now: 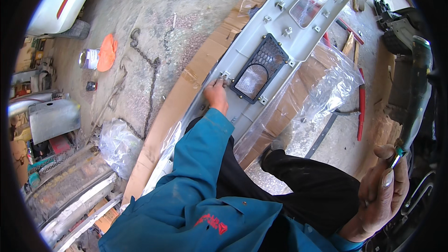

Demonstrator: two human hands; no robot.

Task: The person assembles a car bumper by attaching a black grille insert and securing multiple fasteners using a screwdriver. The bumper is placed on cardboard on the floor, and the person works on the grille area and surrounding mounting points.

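Observation:
A long light grey vehicle trim panel (254, 112) lies slanted in front of me, inner side up, with mounting tabs and a rounded rectangular opening. A black-framed lens or mesh insert (260, 68) is fixed in its middle by small brass-coloured fasteners. My left hand (216, 95) pinches at a tab on the panel's left edge, beside the insert; whatever its fingertips hold is hidden. Raised at the far right, my right hand (379, 196) grips the metal shaft of what looks like a screwdriver (414, 95), its dark green translucent handle pointing up.
Flattened cardboard (186, 81) and clear plastic wrap (333, 88) lie under and beside the panel. On the concrete floor are a hooked chain (154, 77), an orange glove (107, 52), a tin (88, 59) and a red-handled tool (361, 107). A white vehicle (58, 0) stands far left.

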